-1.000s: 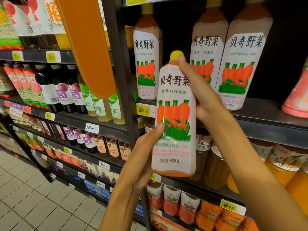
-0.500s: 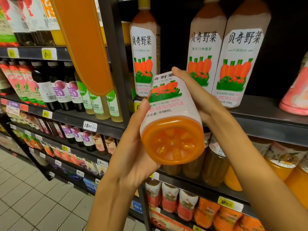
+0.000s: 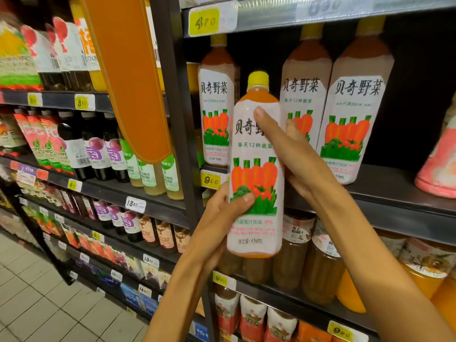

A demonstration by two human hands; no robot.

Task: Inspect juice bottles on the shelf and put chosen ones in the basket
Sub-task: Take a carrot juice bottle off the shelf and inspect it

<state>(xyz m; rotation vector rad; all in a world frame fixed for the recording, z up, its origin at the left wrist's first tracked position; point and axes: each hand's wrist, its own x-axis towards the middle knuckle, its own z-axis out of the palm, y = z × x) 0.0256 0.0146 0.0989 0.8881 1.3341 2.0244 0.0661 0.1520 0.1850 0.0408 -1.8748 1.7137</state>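
Observation:
I hold a tall carrot juice bottle (image 3: 255,178) with a yellow cap and a white label showing carrots, upright in front of the shelf. My left hand (image 3: 222,215) grips its lower part, thumb across the label. My right hand (image 3: 293,154) holds the upper right side, with fingers laid across the label's text. Three identical bottles (image 3: 352,124) stand behind on the dark shelf (image 3: 394,193). No basket is in view.
A black upright post (image 3: 177,114) splits the shelving. An orange hanging sign (image 3: 130,77) juts out at the upper left. Dark and green bottles (image 3: 103,149) fill the left shelves, and amber jars (image 3: 318,262) sit below. Tiled floor (image 3: 37,299) lies at the lower left.
The bottle, tipped with its orange base toward me half a second ago, is upright again with the label facing me. My right hand's fingers now lie across the upper label.

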